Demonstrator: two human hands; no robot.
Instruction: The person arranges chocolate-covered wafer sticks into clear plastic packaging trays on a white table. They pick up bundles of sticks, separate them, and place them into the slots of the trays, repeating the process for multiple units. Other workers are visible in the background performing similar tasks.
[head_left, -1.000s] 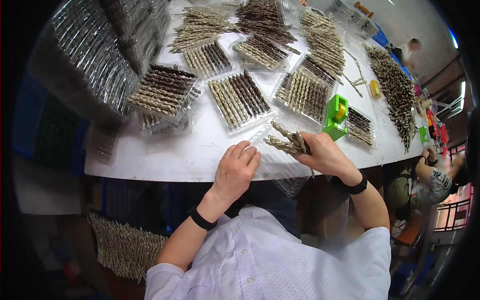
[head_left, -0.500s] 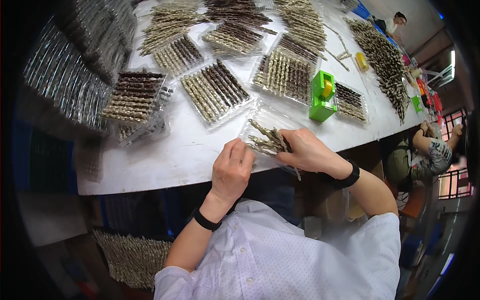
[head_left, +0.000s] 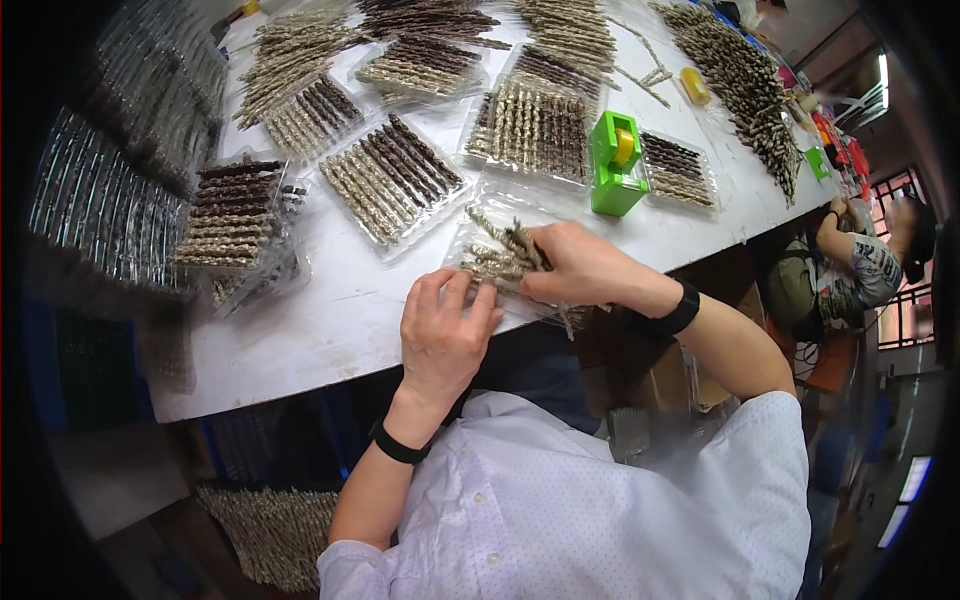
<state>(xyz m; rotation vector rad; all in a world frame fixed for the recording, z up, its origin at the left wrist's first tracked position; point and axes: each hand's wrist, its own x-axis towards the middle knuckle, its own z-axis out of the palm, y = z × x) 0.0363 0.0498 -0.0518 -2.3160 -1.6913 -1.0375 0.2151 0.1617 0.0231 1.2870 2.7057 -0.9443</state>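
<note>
My right hand [head_left: 585, 266] is closed round a loose bundle of knobbly, twisted tan sticks [head_left: 515, 245]. The bundle fans out over a clear plastic tray [head_left: 462, 240] at the table's front edge. Against the tray's near left corner, my left hand [head_left: 443, 325] has its fingers curled down, touching the ends of the sticks. What those fingertips hold is hidden under them. One stick [head_left: 567, 322] pokes out below my right hand, beyond the table edge.
Filled clear trays of pale and dark sticks [head_left: 395, 185] lie beyond my hands. A green tape dispenser [head_left: 618, 165] stands to the right. Heaps of loose sticks [head_left: 740, 85] cover the far side. Tall stacks of clear trays [head_left: 110, 200] rise at left. Another person [head_left: 850, 260] sits at right.
My left hand has turned palm-down and its fingers have moved onto the tray's near corner and the stick ends. My right hand keeps the bundle. The whole view has shifted slightly.
</note>
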